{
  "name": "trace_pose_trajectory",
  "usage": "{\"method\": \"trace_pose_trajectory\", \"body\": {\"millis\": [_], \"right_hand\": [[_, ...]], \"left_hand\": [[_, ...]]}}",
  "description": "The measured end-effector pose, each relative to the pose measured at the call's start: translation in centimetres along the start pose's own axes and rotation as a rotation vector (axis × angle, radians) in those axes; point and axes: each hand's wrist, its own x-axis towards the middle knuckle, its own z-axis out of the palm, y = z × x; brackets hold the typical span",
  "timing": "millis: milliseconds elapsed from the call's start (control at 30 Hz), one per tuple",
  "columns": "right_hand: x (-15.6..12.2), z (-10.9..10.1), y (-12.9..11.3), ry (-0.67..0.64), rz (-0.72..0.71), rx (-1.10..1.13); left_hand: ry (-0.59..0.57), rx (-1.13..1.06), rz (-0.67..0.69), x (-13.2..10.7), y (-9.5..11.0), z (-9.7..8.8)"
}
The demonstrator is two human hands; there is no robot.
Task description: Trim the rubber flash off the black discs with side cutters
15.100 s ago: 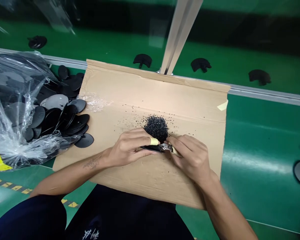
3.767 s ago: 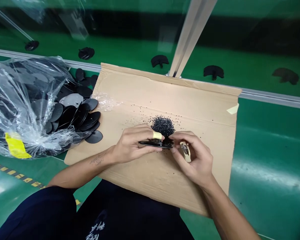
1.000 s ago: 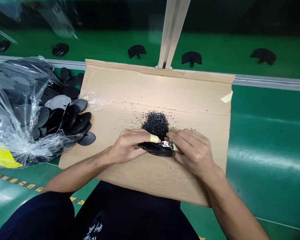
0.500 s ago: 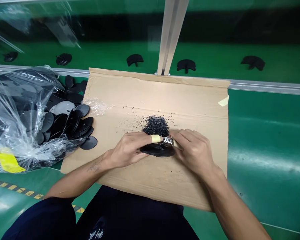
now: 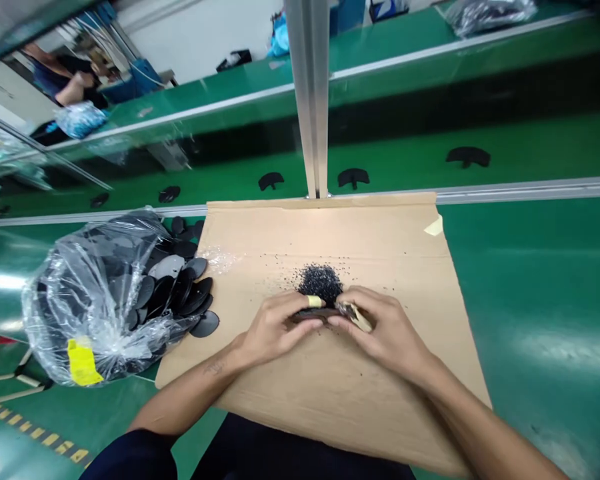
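My left hand (image 5: 285,325) grips a thin black disc (image 5: 310,313), seen nearly edge-on, with thumb below and fingers above. Pale yellow tape wraps one of its fingers. In my right hand (image 5: 380,320) is a small metal clipper (image 5: 349,309) with a pale, tape-like wrapping (image 5: 363,321) on its handle. That hand's thumb and fingertips also come to the disc's right end. Just beyond the disc lies a pile of small black scraps (image 5: 321,281), with loose bits scattered around it. The hands partly hide the disc and clipper.
Under the hands is a cardboard sheet (image 5: 380,240) on a green table (image 5: 540,293). Left stands a clear plastic bag (image 5: 55,287) with black discs (image 5: 195,297) spilling out. A metal post (image 5: 307,100) rises behind; black curved parts (image 5: 353,177) lie beyond. Another person (image 5: 67,77) is far left.
The view has tilted up, showing more of the background. The disc has turned from a visible flat face to nearly edge-on, and my right hand has opened out somewhat around the clipper.
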Motion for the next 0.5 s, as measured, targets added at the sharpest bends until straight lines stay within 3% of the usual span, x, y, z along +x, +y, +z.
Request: {"method": "trace_pose_trajectory", "body": {"millis": [133, 233, 367, 433, 500], "right_hand": [[-0.1, 0.4, 0.2, 0.046, -0.196, -0.075], [-0.2, 0.5, 0.6, 0.080, -0.380, -0.187], [-0.3, 0.8, 0.9, 0.078, -0.503, -0.326], [-0.3, 0.8, 1.2, 0.096, -0.508, -0.386], [-0.2, 0.6, 1.6, 0.131, -0.498, -0.425]], "left_hand": [[-0.119, -0.212, -0.103, 0.8, 0.0, -1.1], [-0.329, -0.245, -0.232, 2.0, 0.2, -2.9], [-0.619, -0.071, -0.089, 4.1, 0.6, -5.5], [-0.643, 0.016, -0.024, 5.5, 0.3, -7.3], [-0.576, 0.111, 0.015, 7.3, -0.7, -9.6]]}}
